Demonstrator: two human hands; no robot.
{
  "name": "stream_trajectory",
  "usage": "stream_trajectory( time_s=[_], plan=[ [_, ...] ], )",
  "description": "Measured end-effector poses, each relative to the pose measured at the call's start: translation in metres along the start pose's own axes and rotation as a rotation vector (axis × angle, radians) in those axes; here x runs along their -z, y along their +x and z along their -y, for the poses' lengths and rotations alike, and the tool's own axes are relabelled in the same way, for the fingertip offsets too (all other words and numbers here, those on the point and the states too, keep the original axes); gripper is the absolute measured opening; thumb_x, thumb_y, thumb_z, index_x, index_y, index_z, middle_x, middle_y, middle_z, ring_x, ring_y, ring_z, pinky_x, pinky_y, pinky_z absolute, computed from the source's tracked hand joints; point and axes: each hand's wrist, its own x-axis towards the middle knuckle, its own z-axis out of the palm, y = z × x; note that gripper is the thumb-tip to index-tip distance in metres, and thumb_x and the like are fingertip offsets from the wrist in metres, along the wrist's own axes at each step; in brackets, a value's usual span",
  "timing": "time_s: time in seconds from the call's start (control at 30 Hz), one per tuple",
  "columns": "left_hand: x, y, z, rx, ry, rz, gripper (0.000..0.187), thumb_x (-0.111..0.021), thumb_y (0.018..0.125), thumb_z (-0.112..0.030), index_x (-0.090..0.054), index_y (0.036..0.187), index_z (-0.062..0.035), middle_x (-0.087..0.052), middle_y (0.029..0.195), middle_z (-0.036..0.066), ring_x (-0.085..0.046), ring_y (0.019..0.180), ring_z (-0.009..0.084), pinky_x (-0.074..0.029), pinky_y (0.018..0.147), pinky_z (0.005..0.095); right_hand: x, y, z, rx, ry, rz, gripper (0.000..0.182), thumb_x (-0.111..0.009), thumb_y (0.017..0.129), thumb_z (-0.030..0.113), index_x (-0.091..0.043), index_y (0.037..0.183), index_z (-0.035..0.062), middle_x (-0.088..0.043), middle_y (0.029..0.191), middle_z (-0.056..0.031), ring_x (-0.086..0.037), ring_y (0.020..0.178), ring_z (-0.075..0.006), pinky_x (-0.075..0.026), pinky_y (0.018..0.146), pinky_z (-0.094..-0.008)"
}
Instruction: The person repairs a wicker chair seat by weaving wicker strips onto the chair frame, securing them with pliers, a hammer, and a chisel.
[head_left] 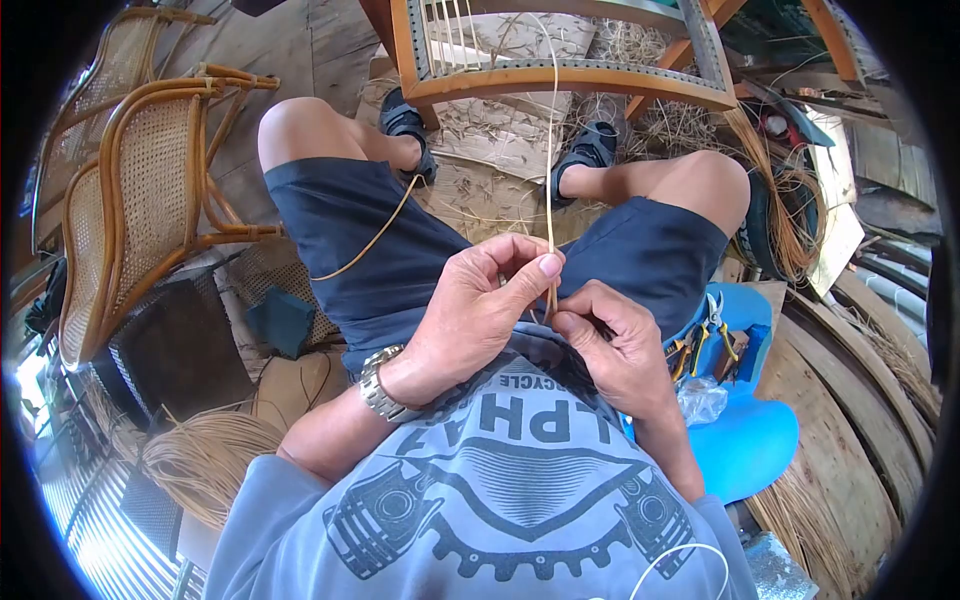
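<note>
Both hands meet above my lap and pinch a thin cane strand (550,150). My left hand (480,305) grips it between thumb and fingers, a metal watch (380,385) on the wrist. My right hand (615,345) holds the strand's lower end just below the left thumb. The strand rises to a wooden chair frame (560,75) standing on the floor between my feet. A second loose piece of strand (365,245) curves across my left thigh.
Two woven cane chairs (140,190) stand at the left. Bundles of cane (205,455) lie at lower left and others (785,215) at the right. A blue stool (745,440) beside me carries pliers (712,325). Cane scraps litter the wooden floor.
</note>
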Motion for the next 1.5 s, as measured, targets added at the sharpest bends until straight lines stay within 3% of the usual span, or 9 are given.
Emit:
stream_trajectory(
  time_s=[0.2,0.33,0.5,0.77,1.0,1.23,1.33,1.4,1.5],
  plan=[
    [0.001,0.001,-0.001,-0.093,0.239,-0.049,0.021,-0.063,0.1,-0.021,-0.065,0.103,-0.0005,-0.066,0.088,0.002,-0.058,0.078,0.0064,-0.048,0.074,0.0216,0.008,0.011,-0.002,0.165,-0.34,-0.119,0.009,-0.066,0.088,-0.003,-0.065,0.096,0.0005,-0.06,0.081,-0.0111,-0.058,0.069,-0.0229,-0.047,0.065,-0.0318],
    [0.002,0.004,0.0,0.05,-0.026,-0.003,0.02,-0.064,0.1,-0.023,-0.065,0.104,-0.0027,-0.066,0.089,0.002,-0.058,0.078,0.007,-0.047,0.072,0.022,-0.005,0.018,-0.007,0.147,-0.2,-0.165,0.016,-0.068,0.086,-0.004,-0.065,0.101,0.0021,-0.061,0.088,-0.0103,-0.058,0.071,-0.0225,-0.047,0.065,-0.0322],
    [0.003,0.007,0.008,0.093,-0.14,-0.031,0.019,-0.065,0.099,-0.023,-0.066,0.105,-0.0045,-0.066,0.09,0.001,-0.058,0.078,0.0069,-0.047,0.071,0.0222,-0.018,0.022,-0.023,0.404,-0.365,-0.549,0.036,-0.074,0.081,-0.006,-0.063,0.113,0.005,-0.061,0.101,-0.0121,-0.059,0.076,-0.0229,-0.05,0.063,-0.0315],
    [-0.001,0.011,0.01,0.031,-0.106,-0.118,0.018,-0.063,0.1,-0.021,-0.065,0.107,-0.0046,-0.067,0.09,0.001,-0.06,0.081,0.0071,-0.047,0.07,0.0199,-0.018,0.024,-0.034,0.617,-0.457,-0.528,0.034,-0.079,0.074,-0.008,-0.069,0.104,0.0053,-0.061,0.109,-0.0119,-0.058,0.076,-0.0207,-0.05,0.061,-0.0287],
    [0.004,0.007,0.011,0.052,-0.2,-0.091,0.023,-0.061,0.102,-0.025,-0.068,0.109,-0.005,-0.069,0.095,0.002,-0.061,0.084,0.0076,-0.048,0.073,0.022,-0.016,0.032,-0.027,0.54,-0.666,-0.494,0.025,-0.074,0.074,-0.003,-0.07,0.097,0.0058,-0.06,0.089,-0.0057,-0.055,0.077,-0.0263,-0.044,0.07,-0.0364],
    [0.01,0.007,0.012,0.027,-0.041,-0.107,0.028,-0.061,0.101,-0.029,-0.069,0.114,-0.0052,-0.069,0.098,0.001,-0.061,0.088,0.008,-0.047,0.076,0.0225,-0.016,0.039,-0.036,0.505,-0.476,-0.433,0.024,-0.072,0.077,-0.004,-0.067,0.097,0.0054,-0.061,0.085,-0.0071,-0.056,0.077,-0.0277,-0.044,0.071,-0.0367],
    [0.009,0.007,0.011,0.019,0.021,-0.139,0.028,-0.061,0.101,-0.029,-0.069,0.115,-0.0056,-0.069,0.098,0.001,-0.062,0.09,0.0073,-0.048,0.078,0.0224,-0.017,0.035,-0.038,0.347,-0.226,-0.329,0.017,-0.071,0.084,-0.002,-0.064,0.098,0.0037,-0.06,0.081,-0.0052,-0.057,0.074,-0.0193,-0.044,0.065,-0.0311],
    [0.008,0.007,0.009,0.016,0.061,-0.161,0.028,-0.062,0.101,-0.029,-0.068,0.116,-0.0058,-0.069,0.099,0.001,-0.063,0.091,0.007,-0.048,0.079,0.0224,-0.019,0.033,-0.042,0.027,0.19,-0.22,0.008,-0.069,0.092,0.003,-0.063,0.096,0.0026,-0.06,0.082,-0.0006,-0.055,0.073,-0.0082,-0.043,0.062,-0.0244],
    [0.009,0.007,0.009,0.031,0.087,-0.106,0.028,-0.062,0.101,-0.029,-0.068,0.116,-0.0065,-0.069,0.1,0.001,-0.063,0.092,0.0066,-0.049,0.079,0.0223,-0.015,0.034,-0.038,-0.098,0.354,-0.155,0.005,-0.067,0.096,0.007,-0.063,0.098,0.0028,-0.059,0.085,0.0037,-0.051,0.073,-0.002,-0.043,0.062,-0.0201]
  ],
)
